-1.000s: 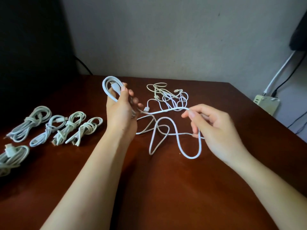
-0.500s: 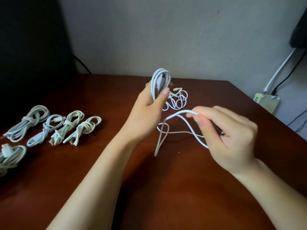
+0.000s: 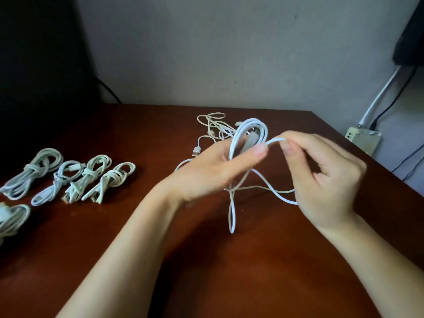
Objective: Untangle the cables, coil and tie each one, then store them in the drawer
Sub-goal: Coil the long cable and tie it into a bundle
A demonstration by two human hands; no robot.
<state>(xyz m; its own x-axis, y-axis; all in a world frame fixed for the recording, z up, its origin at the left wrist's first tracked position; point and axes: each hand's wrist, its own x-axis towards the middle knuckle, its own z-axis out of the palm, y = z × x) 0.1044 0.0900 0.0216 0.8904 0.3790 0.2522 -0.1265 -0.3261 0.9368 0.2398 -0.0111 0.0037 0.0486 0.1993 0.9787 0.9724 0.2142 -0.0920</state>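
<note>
Currently, we hold one white cable (image 3: 252,128) above the middle of the desk (image 3: 206,271), and it is partly coiled. Our left hand (image 3: 213,171) grips the finished loops upright, with the thumb clamping them against the hand. Our right hand (image 3: 321,175) pinches the free run of the same cable between thumb and forefinger, just right of the coil and close to the left thumb. Its other fingers (image 3: 330,171) are loosely curled and the strand passes under them. The uncoiled length (image 3: 231,216) hangs below both hands in a long loop toward the desk; we cannot tell whether it touches. For progress, four tied bundles (image 3: 111,179) lie side by side at the left of the desk, and a fifth bundle (image 3: 11,216) lies at the near left edge. These we judge complete as to coiling and tying. A small tangle (image 3: 213,126) of thin pale cables lies at the far side, behind the hands, and has yet to be separated. The cable in hand needs its last turns and a tie. No drawer is in view, so we judge the storing step not yet begun.
</note>
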